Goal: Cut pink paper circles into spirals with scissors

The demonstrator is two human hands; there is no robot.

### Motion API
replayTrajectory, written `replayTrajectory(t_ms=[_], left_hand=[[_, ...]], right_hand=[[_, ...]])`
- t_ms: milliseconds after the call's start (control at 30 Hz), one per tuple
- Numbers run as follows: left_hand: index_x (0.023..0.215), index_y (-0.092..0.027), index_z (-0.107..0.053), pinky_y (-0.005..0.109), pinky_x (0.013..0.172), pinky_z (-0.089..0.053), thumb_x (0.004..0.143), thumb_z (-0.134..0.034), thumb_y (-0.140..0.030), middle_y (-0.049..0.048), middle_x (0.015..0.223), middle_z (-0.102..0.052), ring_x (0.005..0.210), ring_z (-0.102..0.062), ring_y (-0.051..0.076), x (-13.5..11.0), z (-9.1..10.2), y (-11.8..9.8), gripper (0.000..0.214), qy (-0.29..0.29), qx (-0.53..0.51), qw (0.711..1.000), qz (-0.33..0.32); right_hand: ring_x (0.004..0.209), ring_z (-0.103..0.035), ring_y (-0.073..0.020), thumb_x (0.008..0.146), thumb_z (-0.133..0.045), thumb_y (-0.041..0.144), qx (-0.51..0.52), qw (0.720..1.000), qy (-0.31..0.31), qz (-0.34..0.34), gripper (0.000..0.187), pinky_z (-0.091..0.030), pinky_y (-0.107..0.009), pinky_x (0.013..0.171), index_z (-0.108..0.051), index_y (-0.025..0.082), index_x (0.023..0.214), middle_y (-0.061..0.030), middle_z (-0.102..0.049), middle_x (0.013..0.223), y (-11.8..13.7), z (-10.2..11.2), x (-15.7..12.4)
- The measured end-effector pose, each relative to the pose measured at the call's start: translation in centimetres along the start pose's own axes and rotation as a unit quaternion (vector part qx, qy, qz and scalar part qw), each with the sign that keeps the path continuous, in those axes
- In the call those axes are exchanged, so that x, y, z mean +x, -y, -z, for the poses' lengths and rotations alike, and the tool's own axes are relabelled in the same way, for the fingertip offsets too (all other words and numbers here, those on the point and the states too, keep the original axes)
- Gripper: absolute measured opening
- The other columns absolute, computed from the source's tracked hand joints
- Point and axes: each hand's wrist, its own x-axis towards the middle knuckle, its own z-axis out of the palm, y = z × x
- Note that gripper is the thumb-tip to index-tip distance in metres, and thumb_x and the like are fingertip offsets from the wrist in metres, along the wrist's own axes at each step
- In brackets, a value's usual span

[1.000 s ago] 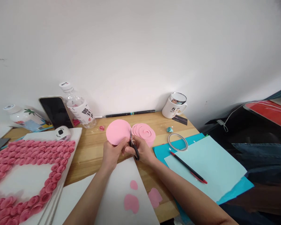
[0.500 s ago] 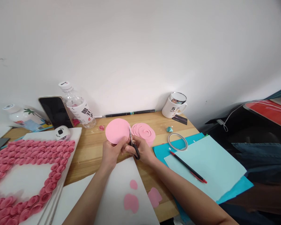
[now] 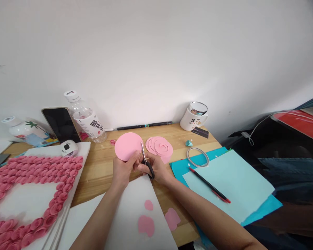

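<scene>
My left hand (image 3: 124, 167) pinches the lower edge of a round pink paper disc (image 3: 127, 146) between thumb and fingers. My right hand (image 3: 155, 168) is closed on the black handles of a pair of scissors (image 3: 149, 168), whose blades point up along the disc's right edge. Whether the blades have paper between them I cannot tell. Just behind my right hand lie pink paper spirals (image 3: 160, 146) overlapping on the wooden table. Pink paper scraps (image 3: 146, 225) rest on a white sheet (image 3: 125, 211) under my forearms.
Left, a white board (image 3: 33, 199) carries rows of pink paper roses (image 3: 50, 220). A phone (image 3: 61, 124), a bottle (image 3: 90, 121) and a mug (image 3: 194, 118) stand by the wall. On the right, a tape roll (image 3: 197, 157) and a pen (image 3: 210, 185) lie on blue paper (image 3: 246, 187).
Both hands have shifted slightly left with the disc and the scissors. More of the spirals' left side now shows between the disc and the pile.
</scene>
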Motion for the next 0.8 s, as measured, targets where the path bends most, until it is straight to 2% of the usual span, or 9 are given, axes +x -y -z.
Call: replayTrajectory(t_ms=[133,233,467,633,800], left_hand=[[0.054,-0.011,-0.063,0.021,0.038,-0.034,0.058,-0.074,-0.035,-0.0024,0.041,-0.051,0.039,-0.043,0.008,0.08,0.09,0.05,0.026,0.013,0.009,1.0,0.004],[0.052,-0.01,-0.062,0.02,0.036,-0.032,0.057,-0.075,-0.036,-0.0016,0.041,-0.051,0.038,-0.042,0.008,0.05,0.04,-0.13,0.029,0.01,0.014,1.0,0.011],[0.056,-0.009,-0.065,0.019,0.035,-0.031,0.058,-0.075,-0.036,-0.0015,0.041,-0.05,0.037,-0.04,0.007,0.03,0.12,-0.09,0.028,0.019,0.011,1.0,0.008],[0.057,-0.01,-0.065,0.019,0.035,-0.03,0.059,-0.074,-0.036,-0.0025,0.04,-0.048,0.037,-0.04,0.007,0.07,0.21,0.01,0.028,0.031,0.0,0.999,0.007],[0.054,-0.011,-0.062,0.019,0.036,-0.03,0.061,-0.073,-0.034,-0.0042,0.038,-0.046,0.037,-0.039,0.006,0.11,0.28,0.02,0.026,0.038,-0.001,0.999,0.0]], right_hand=[[0.055,-0.05,-0.0109,0.057,-0.08,0.043,0.009,0.999,0.017,0.029,0.045,-0.038,-0.023,0.053,-0.052,0.017,0.081,0.0008,-0.06,0.065,0.0,0.3,0.2],[0.062,-0.057,-0.0147,0.055,-0.081,0.046,0.005,0.999,0.016,0.044,0.049,-0.041,-0.026,0.059,-0.051,0.018,0.082,0.0004,-0.061,0.065,0.11,0.37,0.29],[0.065,-0.06,-0.0176,0.061,-0.078,0.045,0.024,0.997,0.042,0.06,0.044,-0.043,-0.027,0.059,-0.049,0.02,0.082,0.0004,-0.061,0.064,0.05,0.15,0.33],[0.058,-0.055,-0.0143,0.063,-0.076,0.043,0.019,0.997,0.046,0.051,0.041,-0.04,-0.025,0.054,-0.049,0.02,0.083,0.0023,-0.057,0.06,-0.08,0.3,0.34],[0.048,-0.038,-0.0066,0.059,-0.078,0.041,0.004,0.999,0.007,0.038,0.042,-0.03,-0.02,0.045,-0.05,0.018,0.079,0.0059,-0.05,0.057,0.16,0.37,0.17]])
